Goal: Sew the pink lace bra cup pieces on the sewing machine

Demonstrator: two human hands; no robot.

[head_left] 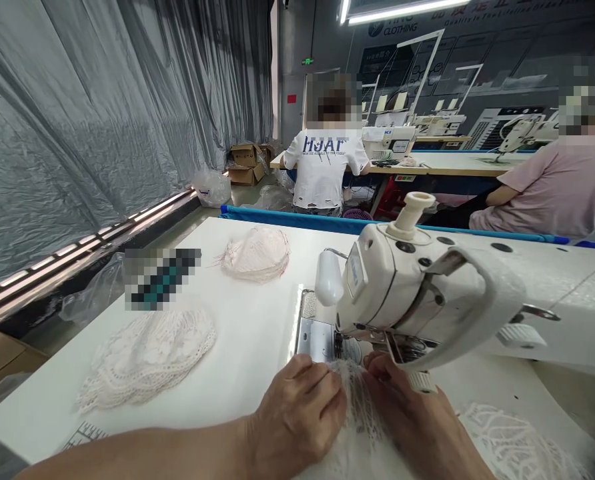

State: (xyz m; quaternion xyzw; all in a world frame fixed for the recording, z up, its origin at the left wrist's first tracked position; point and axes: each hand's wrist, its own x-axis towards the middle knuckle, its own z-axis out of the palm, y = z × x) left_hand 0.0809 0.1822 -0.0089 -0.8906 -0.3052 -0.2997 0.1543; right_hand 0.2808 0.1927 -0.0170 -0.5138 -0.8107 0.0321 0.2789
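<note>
A strip of white lace fabric (353,407) runs up to the needle area of a white sewing machine (377,280). My left hand (302,407) is closed on the lace's left edge, just in front of the metal plate (312,339). On the other side, my right hand (402,400) pinches the lace close under the machine head, its fingertips partly hidden there. The needle itself is hard to make out behind the machine parts. More white lace (517,440) lies on the table to the right of my right forearm.
On the white table (247,333) lie a lace pile (152,357) at left and a pale pink fabric pile (257,253) farther back. A blurred dark object (165,280) lies near the left edge. Two people sit beyond the blue bar (297,219).
</note>
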